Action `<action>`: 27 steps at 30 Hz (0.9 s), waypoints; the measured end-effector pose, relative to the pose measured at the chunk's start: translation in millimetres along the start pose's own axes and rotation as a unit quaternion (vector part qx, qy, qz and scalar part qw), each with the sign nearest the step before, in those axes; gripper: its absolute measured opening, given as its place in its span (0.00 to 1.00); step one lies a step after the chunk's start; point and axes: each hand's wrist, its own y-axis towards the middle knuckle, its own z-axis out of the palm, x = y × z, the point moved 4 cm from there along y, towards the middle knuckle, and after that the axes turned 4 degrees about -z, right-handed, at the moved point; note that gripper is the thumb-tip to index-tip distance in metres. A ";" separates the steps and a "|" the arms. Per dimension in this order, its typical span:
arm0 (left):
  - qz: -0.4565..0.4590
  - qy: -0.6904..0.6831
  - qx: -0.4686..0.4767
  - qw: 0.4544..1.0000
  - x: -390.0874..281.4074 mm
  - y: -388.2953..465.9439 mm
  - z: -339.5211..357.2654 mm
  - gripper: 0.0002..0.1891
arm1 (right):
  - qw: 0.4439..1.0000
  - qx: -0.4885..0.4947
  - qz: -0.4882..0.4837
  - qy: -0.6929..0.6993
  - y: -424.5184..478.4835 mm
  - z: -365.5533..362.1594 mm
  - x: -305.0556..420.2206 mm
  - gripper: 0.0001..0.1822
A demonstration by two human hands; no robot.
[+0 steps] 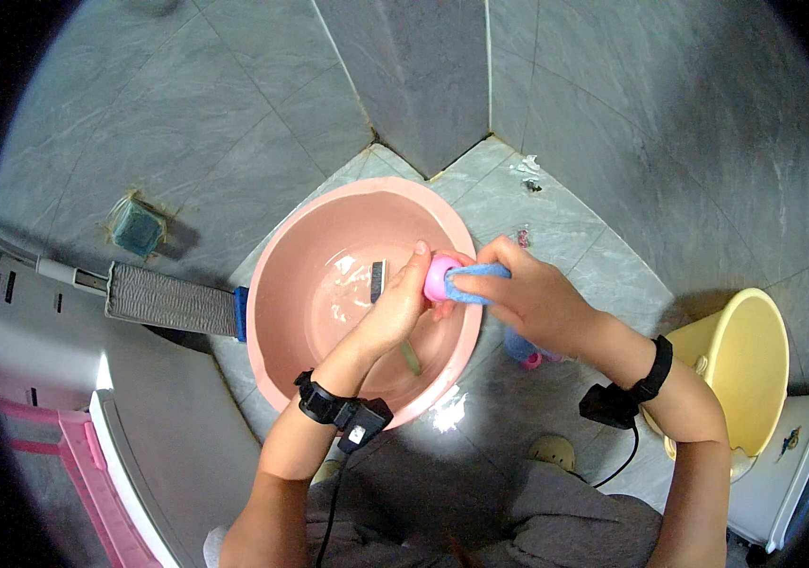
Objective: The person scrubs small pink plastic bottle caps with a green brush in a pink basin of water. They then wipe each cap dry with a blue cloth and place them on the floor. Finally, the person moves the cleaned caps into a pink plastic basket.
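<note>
My left hand (402, 297) grips a small, rounded pink plastic object (438, 277) above the right side of a large pink plastic basin (275, 234). In my right hand (543, 298) is a piece of blue sponge or cloth (477, 278), pinched between thumb and fingers. The blue piece touches the pink object's right side, where a dark opening partly shows. Shallow water seems to lie in the basin. A brush head with dark bristles (377, 281) is in it beyond my left wrist. A pale green strip (411, 358), perhaps the brush's handle, shows on the near side.
A yellow bucket (752, 369) stands at right on a white container (777, 454). Left of the basin leans a flat mop with a grey pad (170, 302). Blue and pink items (521, 346) lie on the tiled floor under my right forearm. Tiled walls meet beyond the basin.
</note>
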 end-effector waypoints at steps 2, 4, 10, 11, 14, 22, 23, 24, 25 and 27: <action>-0.047 0.090 -0.032 0.994 -3.2 -4.8 2.0 0.33 | 0.994 0.001 -0.045 -0.097 1.0 4.8 4.2 0.15; -0.056 0.133 -0.064 0.987 -3.8 -6.0 0.5 0.32 | 0.986 -0.008 -0.057 -0.159 4.0 4.9 8.1 0.15; 0.087 0.218 -0.167 0.958 -13.3 -9.4 -7.4 0.27 | 0.998 0.012 0.050 -0.048 9.0 20.7 2.5 0.16; 0.121 0.250 -0.171 0.945 -15.9 -9.6 -7.4 0.25 | 0.996 0.029 0.089 -0.001 7.8 25.2 -2.5 0.17; 0.216 0.329 -0.162 0.905 -25.3 -11.0 -4.2 0.21 | 0.977 -0.060 0.028 0.202 6.1 34.6 -19.1 0.19; 0.383 0.495 -0.062 0.777 -29.0 -11.4 -1.6 0.20 | 0.647 -0.003 0.361 0.672 -13.8 41.2 -16.5 0.20; 0.350 0.464 -0.066 0.811 -26.8 -10.5 -7.0 0.21 | 0.656 -0.005 0.365 0.661 -16.0 37.4 -16.4 0.20; 0.314 0.432 -0.069 0.842 -21.4 -10.8 -12.0 0.22 | 0.706 -0.030 0.357 0.611 -19.4 29.0 -18.9 0.20; 0.278 0.400 -0.072 0.871 -16.2 -10.8 -16.0 0.23 | 0.752 -0.055 0.346 0.559 -22.9 19.9 -21.1 0.20; 0.245 0.288 -0.048 0.924 -8.5 -9.5 -18.6 0.25 | 0.836 -0.095 0.314 0.440 -23.3 2.6 -18.1 0.19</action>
